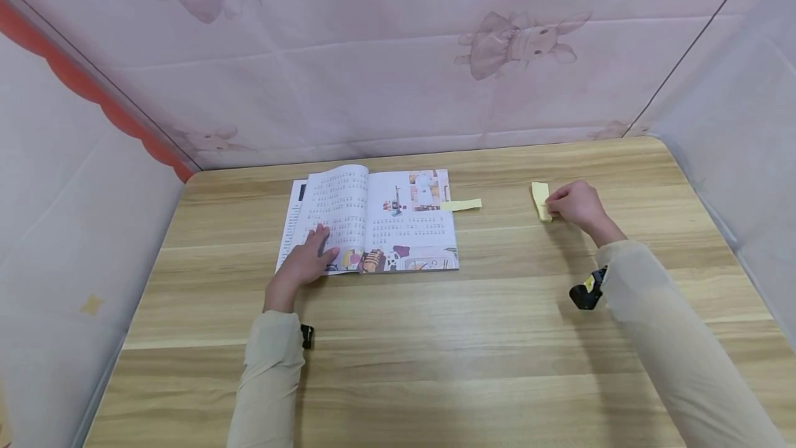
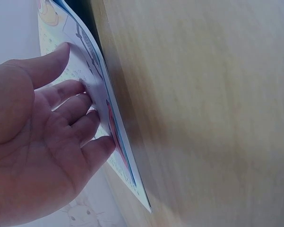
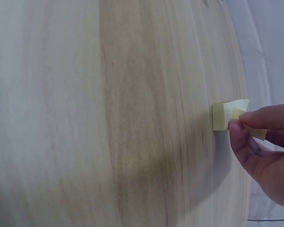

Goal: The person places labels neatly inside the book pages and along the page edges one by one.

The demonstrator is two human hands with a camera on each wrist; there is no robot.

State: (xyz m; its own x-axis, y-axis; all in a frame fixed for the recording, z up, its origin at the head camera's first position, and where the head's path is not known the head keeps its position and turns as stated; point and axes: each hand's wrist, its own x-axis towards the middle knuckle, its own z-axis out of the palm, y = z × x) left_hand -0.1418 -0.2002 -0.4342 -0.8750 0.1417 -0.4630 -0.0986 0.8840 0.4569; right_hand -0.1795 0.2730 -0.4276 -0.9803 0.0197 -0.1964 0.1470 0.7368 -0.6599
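An illustrated book (image 1: 407,230) lies spread on the wooden table, its left leaf curving up at the top. My left hand (image 1: 306,260) rests on the lower part of that left page, fingers spread; the left wrist view shows its fingertips against the paper. From the right page's outer edge sticks a yellow sticky note strip (image 1: 466,205). To the right is a pad of yellow sticky notes (image 1: 539,192). My right hand (image 1: 580,204) pinches the pad's top sticky note between thumb and index finger. In the right wrist view, that note lifts from the pad (image 3: 219,117) at the fingertips.
Behind the table (image 1: 435,344) hangs a pink curtain (image 1: 373,88) with rabbit prints, close to the back edge. Pale panels (image 1: 50,227) stand at both sides. A small black device (image 1: 586,292) is worn at my right wrist, another (image 1: 307,337) at my left.
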